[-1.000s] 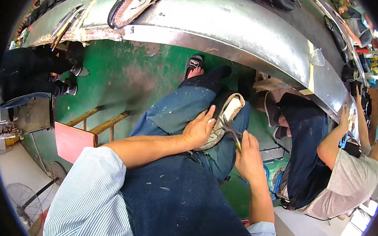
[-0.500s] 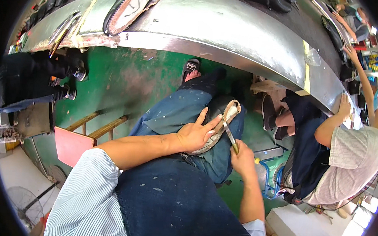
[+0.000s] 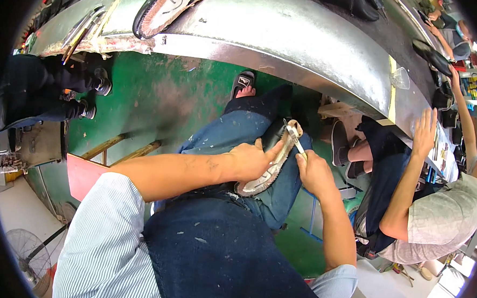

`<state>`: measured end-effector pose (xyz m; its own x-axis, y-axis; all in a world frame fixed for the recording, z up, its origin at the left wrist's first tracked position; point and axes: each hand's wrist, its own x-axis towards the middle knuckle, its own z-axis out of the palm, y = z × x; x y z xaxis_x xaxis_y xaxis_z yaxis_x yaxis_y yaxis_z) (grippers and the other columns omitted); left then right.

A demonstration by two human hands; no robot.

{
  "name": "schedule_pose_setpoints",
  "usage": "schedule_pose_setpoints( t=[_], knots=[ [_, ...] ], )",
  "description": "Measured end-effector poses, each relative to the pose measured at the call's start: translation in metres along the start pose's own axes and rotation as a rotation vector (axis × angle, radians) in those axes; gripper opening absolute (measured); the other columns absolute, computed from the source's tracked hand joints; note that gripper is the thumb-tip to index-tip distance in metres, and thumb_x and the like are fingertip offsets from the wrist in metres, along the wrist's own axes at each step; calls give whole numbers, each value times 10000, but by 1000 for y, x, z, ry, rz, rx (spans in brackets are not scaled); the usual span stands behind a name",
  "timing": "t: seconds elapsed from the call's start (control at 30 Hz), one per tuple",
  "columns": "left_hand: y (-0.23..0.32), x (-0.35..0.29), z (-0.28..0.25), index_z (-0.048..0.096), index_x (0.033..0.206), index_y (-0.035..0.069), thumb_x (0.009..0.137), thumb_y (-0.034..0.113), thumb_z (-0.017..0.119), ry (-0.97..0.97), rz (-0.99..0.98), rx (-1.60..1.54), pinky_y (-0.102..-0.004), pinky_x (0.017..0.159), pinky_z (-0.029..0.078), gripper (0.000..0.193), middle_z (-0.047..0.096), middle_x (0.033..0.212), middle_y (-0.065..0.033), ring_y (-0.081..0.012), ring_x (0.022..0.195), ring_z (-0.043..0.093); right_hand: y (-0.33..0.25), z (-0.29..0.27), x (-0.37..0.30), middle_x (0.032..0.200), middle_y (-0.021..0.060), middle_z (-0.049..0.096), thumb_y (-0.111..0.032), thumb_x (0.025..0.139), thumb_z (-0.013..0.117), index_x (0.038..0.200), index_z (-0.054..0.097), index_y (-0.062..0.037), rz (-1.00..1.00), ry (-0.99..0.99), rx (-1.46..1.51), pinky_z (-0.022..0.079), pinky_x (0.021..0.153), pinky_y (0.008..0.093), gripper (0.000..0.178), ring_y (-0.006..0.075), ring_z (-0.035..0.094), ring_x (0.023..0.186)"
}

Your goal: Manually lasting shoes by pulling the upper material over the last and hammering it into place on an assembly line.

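A black shoe point(image 3: 259, 185) without an outsole rests on my lap, its pale underside and notched edge turned up. My left hand point(image 3: 252, 163) is closed around its middle, the index finger stretched along the underside toward the far end. In my right hand point(image 3: 317, 173) is a slim hand tool point(image 3: 298, 143) with a metal head and a yellowish handle; its exact kind is unclear. The tool's head lies at the far end of the shoe, seemingly against its edge. My fingers hide part of the handle.
Ahead runs a metal-topped bench point(image 3: 245, 25) with another unsoled shoe point(image 3: 162, 13) and several brushes point(image 3: 80, 35) on it. A pink-topped stool point(image 3: 83, 176) stands at my left. Close on my right sits a co-worker point(image 3: 434, 218). A fan point(image 3: 28, 256) is at lower left.
My right hand has moved slightly up and right, and the tool's head has shifted to the shoe's far end. My left index finger now lies along the underside. The co-worker's hand has risen off the bench.
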<state>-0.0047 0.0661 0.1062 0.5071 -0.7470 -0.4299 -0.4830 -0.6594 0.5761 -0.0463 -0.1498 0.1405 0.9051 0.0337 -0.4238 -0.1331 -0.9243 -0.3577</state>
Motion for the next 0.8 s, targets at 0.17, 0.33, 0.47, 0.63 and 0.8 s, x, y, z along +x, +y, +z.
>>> schedule_pose_setpoints(
  t=[0.17, 0.33, 0.47, 0.63, 0.8],
  knots=[
    [9, 3, -4, 128, 1548, 37, 955, 321, 512, -101, -10, 143, -487, 647, 563, 761, 553, 1075, -421, -453, 769, 679, -2, 13, -15, 905, 272, 649, -323, 979, 514, 1027, 556, 19, -120, 159, 211, 492, 770, 541, 348, 479, 621, 866],
    [22, -16, 13, 221, 1526, 9, 938, 357, 543, 3, -45, 255, -457, 642, 580, 755, 489, 1157, -506, -466, 755, 689, -10, 15, -25, 909, 286, 654, -339, 991, 498, 973, 590, 25, 26, 29, 177, 491, 764, 541, 376, 479, 624, 875],
    [26, -41, 7, 305, 1489, -18, 967, 408, 503, -28, 79, 183, -465, 684, 583, 702, 371, 1241, -559, -520, 807, 676, -12, 14, -37, 908, 291, 653, -347, 995, 484, 960, 595, 24, 81, -61, 151, 488, 771, 543, 389, 479, 624, 881],
    [-4, -69, 39, 284, 1471, -74, 1003, 302, 458, 250, -3, -578, -399, 1109, 359, 626, 352, 1477, -326, -423, 1327, 446, -20, 25, -61, 929, 266, 653, -335, 1000, 464, 1041, 566, 10, 85, -171, 118, 483, 777, 541, 362, 467, 619, 886],
    [-27, -62, 67, 226, 1494, -72, 960, 112, 492, 254, -182, -1121, -335, 1134, 320, 624, 365, 1506, -265, -295, 1398, 389, -30, 35, -81, 924, 262, 652, -343, 998, 467, 1007, 572, 7, -10, -33, 315, 479, 770, 546, 365, 462, 619, 895]
  ],
)
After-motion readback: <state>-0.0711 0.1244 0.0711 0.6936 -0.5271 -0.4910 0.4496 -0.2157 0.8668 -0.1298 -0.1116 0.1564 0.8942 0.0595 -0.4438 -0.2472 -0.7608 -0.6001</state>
